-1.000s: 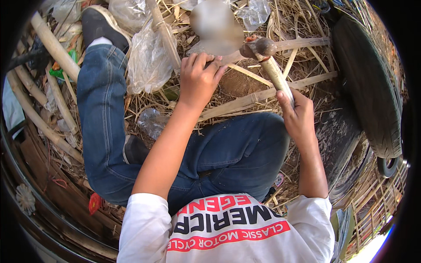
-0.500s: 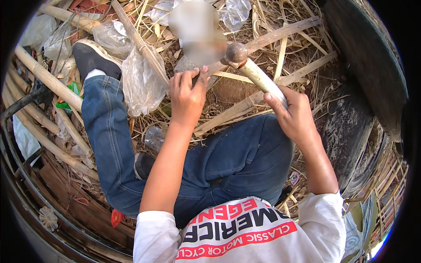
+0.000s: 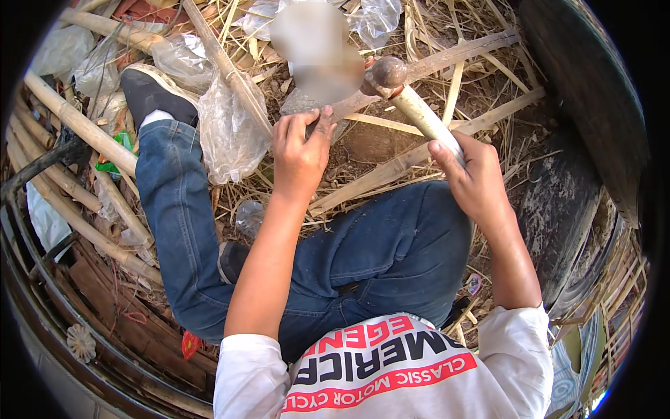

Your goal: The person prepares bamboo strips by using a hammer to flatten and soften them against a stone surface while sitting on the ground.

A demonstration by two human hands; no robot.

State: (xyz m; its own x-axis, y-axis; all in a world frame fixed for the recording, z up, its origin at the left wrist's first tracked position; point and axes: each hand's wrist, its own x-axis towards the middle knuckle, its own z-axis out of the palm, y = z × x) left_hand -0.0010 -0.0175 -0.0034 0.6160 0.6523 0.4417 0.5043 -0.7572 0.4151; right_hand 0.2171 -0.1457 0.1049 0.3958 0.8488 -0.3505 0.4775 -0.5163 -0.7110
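Observation:
A hammer with a rounded, rusty metal head and a pale, pipe-like handle is in my right hand, which is wrapped round the handle's lower end. Its head lies over a flat bamboo strip that slants up to the right; whether they touch, I cannot tell. My left hand pinches the near left end of that strip between thumb and fingers. Just beyond the fingertips sits a grey, stone-like lump, partly hidden. A blurred patch above it conceals whatever is there.
Clear plastic bags lie among dry straw and bamboo pieces. Bamboo poles and a black metal frame stand at the left. A large dark tyre-like object rises at the right, beside my bent knee.
The hammer's head has shifted slightly right along the strip, and the whole view has drifted a little. My left hand keeps its pinch in nearly the same place.

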